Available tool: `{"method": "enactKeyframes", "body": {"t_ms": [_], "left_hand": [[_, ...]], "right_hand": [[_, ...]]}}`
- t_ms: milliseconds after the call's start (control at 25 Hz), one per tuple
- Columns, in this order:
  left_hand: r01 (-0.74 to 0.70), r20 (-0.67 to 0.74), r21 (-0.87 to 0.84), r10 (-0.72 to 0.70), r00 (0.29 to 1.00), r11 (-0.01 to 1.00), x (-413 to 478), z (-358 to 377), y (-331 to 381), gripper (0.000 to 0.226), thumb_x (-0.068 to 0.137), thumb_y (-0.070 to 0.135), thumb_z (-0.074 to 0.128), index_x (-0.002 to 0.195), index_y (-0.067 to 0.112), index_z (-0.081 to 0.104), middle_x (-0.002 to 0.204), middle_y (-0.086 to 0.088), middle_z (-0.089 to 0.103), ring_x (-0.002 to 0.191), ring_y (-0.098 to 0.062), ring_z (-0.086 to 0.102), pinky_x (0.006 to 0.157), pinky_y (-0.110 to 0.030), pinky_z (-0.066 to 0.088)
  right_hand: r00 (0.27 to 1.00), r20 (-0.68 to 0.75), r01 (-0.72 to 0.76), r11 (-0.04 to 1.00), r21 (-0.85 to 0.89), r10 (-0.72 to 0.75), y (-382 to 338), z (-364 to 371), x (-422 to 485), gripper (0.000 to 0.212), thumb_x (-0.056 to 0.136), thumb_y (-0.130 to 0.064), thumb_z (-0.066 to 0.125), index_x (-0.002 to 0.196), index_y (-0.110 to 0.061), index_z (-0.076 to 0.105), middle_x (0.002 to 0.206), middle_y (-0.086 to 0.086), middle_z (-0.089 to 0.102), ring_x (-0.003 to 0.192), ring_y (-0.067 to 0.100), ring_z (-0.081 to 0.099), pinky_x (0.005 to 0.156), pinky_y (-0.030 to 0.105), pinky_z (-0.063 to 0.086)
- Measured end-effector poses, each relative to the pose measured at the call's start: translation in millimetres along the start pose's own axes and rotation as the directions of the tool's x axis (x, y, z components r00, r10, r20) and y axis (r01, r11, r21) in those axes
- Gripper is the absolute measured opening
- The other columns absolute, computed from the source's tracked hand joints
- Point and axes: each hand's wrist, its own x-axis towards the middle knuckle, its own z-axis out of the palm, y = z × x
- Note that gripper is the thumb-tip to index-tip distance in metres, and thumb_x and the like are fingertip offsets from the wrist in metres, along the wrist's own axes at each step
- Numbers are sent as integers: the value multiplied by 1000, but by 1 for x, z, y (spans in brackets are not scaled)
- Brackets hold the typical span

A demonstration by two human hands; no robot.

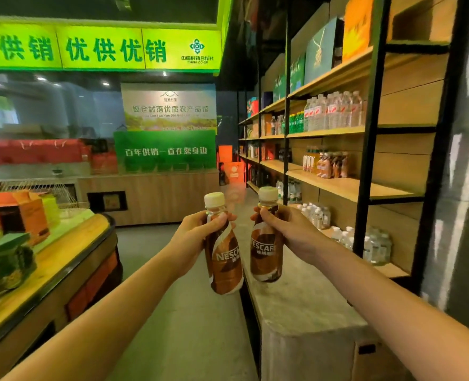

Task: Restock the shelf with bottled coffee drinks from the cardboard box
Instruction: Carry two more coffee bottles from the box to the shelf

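My left hand (pixel 193 237) grips a brown Nescafe coffee bottle (pixel 223 259) with a cream cap, held upright in mid-air. My right hand (pixel 288 232) grips a second, matching coffee bottle (pixel 266 251) just to the right of the first. Both bottles hang above the aisle floor and the near end of a grey ledge (pixel 304 298). On the right stands the wooden shelf (pixel 346 188), where several similar coffee bottles (pixel 332 165) stand in a cluster on the middle board. No cardboard box is in view.
Water bottles (pixel 335 111) fill the board above, and more water bottles (pixel 376 246) stand on the lowest board. Black uprights (pixel 370 138) frame the shelf. A display counter (pixel 49 270) with boxed goods runs along the left. A wooden counter (pixel 150 196) closes the aisle's far end.
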Motion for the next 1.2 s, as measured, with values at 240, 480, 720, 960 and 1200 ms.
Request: {"method": "enactKeyframes", "body": {"t_ms": [240, 480, 720, 960, 1200], "left_hand": [[6, -65, -14, -7, 998, 1000, 156, -57, -64, 21, 80, 27, 58, 96, 15, 66, 94, 2, 74, 89, -13, 69, 77, -31, 51], [-4, 80, 5, 3, 997, 1000, 335, -125, -129, 29, 81, 29, 56, 103, 11, 63, 103, -4, 69, 95, -17, 67, 81, -31, 51], [12, 225, 5, -13, 974, 1000, 529, -172, -169, 28, 78, 31, 57, 100, 15, 66, 112, -10, 67, 107, -25, 62, 91, -39, 49], [1, 354, 16, -6, 935, 1000, 684, -164, -225, 20, 90, 23, 50, 102, 15, 65, 110, -4, 66, 104, -16, 62, 89, -35, 48], [-55, 505, -7, 51, 862, 998, 844, -103, -263, 34, 75, 36, 56, 103, 17, 63, 110, -4, 67, 103, -17, 63, 85, -32, 48]], "right_hand": [[1000, 9, 8, 1000, 26, -8, 55, 1, 168, 9, 89, -26, 59, 92, -20, 65, 100, 4, 69, 105, 24, 61, 103, 46, 43], [998, -63, -3, 1000, -17, 1, 117, 10, 348, 22, 89, -29, 58, 106, -15, 63, 108, 9, 67, 108, 28, 59, 98, 43, 45], [982, -187, -32, 999, -27, 26, 141, -6, 512, 15, 92, -26, 54, 98, -15, 63, 96, -1, 67, 91, 15, 60, 76, 29, 47], [950, -312, -49, 997, -64, 27, 182, -62, 636, 9, 89, -27, 56, 92, -21, 62, 104, 5, 67, 105, 23, 59, 97, 41, 44], [915, -404, -47, 991, -123, -6, 214, -155, 758, 20, 88, -29, 56, 103, -16, 61, 111, 6, 69, 108, 24, 61, 102, 48, 43]]}}
